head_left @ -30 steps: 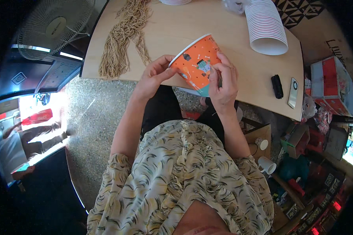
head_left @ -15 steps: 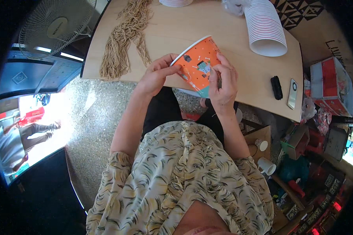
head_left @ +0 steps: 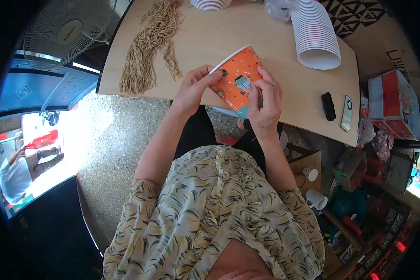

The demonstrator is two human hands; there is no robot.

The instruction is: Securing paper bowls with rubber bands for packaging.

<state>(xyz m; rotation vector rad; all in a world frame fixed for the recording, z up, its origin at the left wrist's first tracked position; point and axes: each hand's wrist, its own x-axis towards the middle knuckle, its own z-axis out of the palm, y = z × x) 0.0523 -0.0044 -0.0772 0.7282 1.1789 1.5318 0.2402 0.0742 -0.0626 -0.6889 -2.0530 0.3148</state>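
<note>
An orange paper cup [head_left: 245, 70] with small cartoon prints, a white rim and a teal base is tilted between my two hands, over the table's near edge. My left hand [head_left: 189, 95] grips its rim side, thumb lying on the printed wall and fingers tucked behind. Lower on the cup's right side, my right hand [head_left: 267, 105] is closed, with thumb and index fingertip pinched together against the wall. Whether something tiny sits in that pinch is too small to tell. Beyond my left hand lies a bundle of tan cords [head_left: 142, 65].
On the wooden table [head_left: 210, 37] a stack of white paper cups [head_left: 316, 39] lies at the far right. A black elongated item [head_left: 328, 106] and a silver item [head_left: 347, 113] rest near the right edge. A fan [head_left: 70, 32] stands left; cardboard boxes crowd the right.
My left hand has shifted slightly right and its thumb now reaches further over the cup's wall. The right hand keeps its pinch. A distant person at left has moved a little.
</note>
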